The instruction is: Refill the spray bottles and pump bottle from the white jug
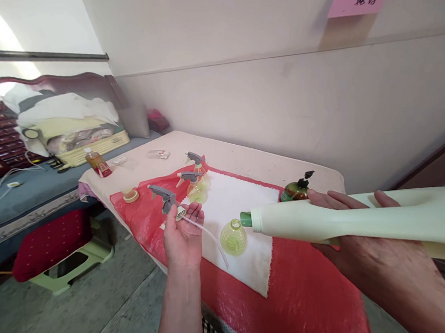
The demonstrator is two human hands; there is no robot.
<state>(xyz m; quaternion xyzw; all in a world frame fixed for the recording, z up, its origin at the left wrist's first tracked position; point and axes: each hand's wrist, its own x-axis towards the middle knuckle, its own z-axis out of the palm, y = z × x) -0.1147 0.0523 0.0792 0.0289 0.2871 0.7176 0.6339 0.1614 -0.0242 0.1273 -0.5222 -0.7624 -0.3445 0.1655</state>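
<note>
My right hand (357,243) grips a large pale cream jug (350,220), tipped on its side. Its green spout (245,219) sits just above the open neck of a small yellow-green spray bottle (233,237) that stands on a white cloth (234,212). My left hand (182,236), palm up, holds a grey trigger sprayer head (165,196) with a clear dip tube (208,237) trailing to the right.
Two more yellow-green spray bottles with grey triggers (195,181) stand behind on the red sheet (294,289). A dark green bottle (295,189) is near the jug. A cream cap (131,195), a brown drink bottle (98,163) and a plastic wrapper (159,153) lie further left.
</note>
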